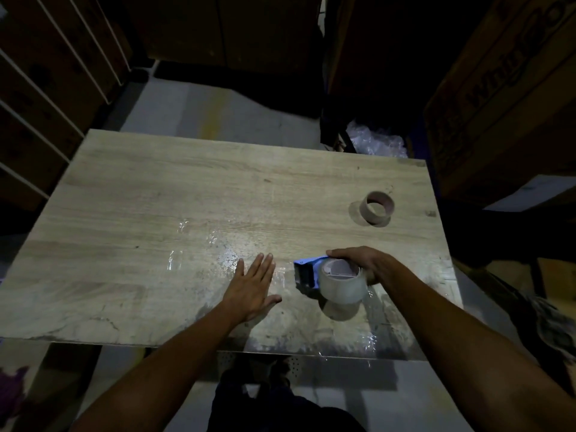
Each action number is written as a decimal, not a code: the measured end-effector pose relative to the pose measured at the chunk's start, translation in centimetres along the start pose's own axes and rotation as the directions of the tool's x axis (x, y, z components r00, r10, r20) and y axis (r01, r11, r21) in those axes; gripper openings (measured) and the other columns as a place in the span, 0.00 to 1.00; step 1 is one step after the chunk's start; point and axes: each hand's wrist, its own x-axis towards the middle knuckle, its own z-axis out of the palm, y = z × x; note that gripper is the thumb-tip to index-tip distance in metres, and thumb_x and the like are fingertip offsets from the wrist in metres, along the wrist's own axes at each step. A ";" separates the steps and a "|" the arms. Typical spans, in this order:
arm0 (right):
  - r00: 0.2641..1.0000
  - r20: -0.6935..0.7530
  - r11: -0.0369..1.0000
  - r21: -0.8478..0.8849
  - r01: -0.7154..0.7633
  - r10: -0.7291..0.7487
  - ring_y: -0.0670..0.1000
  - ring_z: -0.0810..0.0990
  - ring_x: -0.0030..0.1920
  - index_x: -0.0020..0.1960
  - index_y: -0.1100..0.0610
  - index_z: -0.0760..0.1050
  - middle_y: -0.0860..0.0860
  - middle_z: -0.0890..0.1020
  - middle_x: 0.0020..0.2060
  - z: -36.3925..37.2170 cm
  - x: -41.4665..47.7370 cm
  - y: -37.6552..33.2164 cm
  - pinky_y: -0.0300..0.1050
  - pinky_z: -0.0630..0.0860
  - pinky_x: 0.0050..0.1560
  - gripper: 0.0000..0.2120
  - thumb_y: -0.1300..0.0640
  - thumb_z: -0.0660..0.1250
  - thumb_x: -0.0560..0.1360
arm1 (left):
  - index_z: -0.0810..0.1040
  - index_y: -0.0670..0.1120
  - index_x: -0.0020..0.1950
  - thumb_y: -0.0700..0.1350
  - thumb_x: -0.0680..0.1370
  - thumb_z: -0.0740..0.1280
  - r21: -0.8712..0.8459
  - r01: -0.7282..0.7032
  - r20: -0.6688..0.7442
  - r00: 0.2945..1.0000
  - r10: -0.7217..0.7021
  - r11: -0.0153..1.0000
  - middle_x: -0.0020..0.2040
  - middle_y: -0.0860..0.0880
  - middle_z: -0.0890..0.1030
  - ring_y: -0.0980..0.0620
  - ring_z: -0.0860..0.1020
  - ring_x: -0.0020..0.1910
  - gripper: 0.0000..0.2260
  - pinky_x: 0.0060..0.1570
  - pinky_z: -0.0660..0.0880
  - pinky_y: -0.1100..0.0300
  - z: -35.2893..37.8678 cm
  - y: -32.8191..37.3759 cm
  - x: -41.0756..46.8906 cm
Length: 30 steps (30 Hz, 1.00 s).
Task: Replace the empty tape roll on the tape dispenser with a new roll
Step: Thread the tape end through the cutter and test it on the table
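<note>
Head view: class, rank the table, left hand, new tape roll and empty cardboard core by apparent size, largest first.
1. table
2. left hand
3. new tape roll, on the tape dispenser
4. empty cardboard core; it lies farther away, so its smaller look is partly distance.

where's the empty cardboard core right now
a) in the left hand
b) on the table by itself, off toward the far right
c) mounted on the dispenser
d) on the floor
B: the empty core sits alone on the table, beyond the blue dispenser, which carries a clear tape roll and is gripped by the right hand; the left hand is flat and holds nothing.
</note>
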 end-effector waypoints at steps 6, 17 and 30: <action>0.985 0.163 0.879 0.462 -0.121 0.050 0.58 0.85 0.35 0.45 0.62 0.84 0.59 0.87 0.40 1.1 0.6 2.3 0.51 0.81 0.41 0.13 0.52 0.77 0.70 | 0.45 0.46 0.81 0.69 0.79 0.43 0.005 -0.012 0.027 1.000 0.012 1.000 0.82 0.45 0.41 0.45 0.39 0.80 0.38 0.75 0.44 0.37 -0.7 -1.0 -0.6; 0.915 0.381 0.642 0.737 -0.213 -0.133 0.60 0.85 0.41 0.51 0.62 0.83 0.60 0.85 0.44 6.4 -0.3 3.2 0.50 0.81 0.45 0.17 0.47 0.70 0.75 | 0.78 0.40 0.64 0.42 0.82 0.63 -0.990 0.139 0.133 0.906 -0.401 -0.014 0.56 0.40 0.84 0.46 0.83 0.52 0.13 0.50 0.79 0.57 -8.2 -0.9 0.2; 0.897 0.340 0.365 0.903 -0.228 -0.281 0.64 0.83 0.49 0.61 0.63 0.79 0.65 0.84 0.52 14.2 -2.1 0.9 0.65 0.81 0.47 0.23 0.47 0.67 0.76 | 0.80 0.35 0.53 0.47 0.83 0.58 -0.795 0.281 0.416 0.898 -0.146 -0.538 0.42 0.39 0.86 0.43 0.84 0.41 0.17 0.41 0.81 0.53 -10.1 -3.0 -1.1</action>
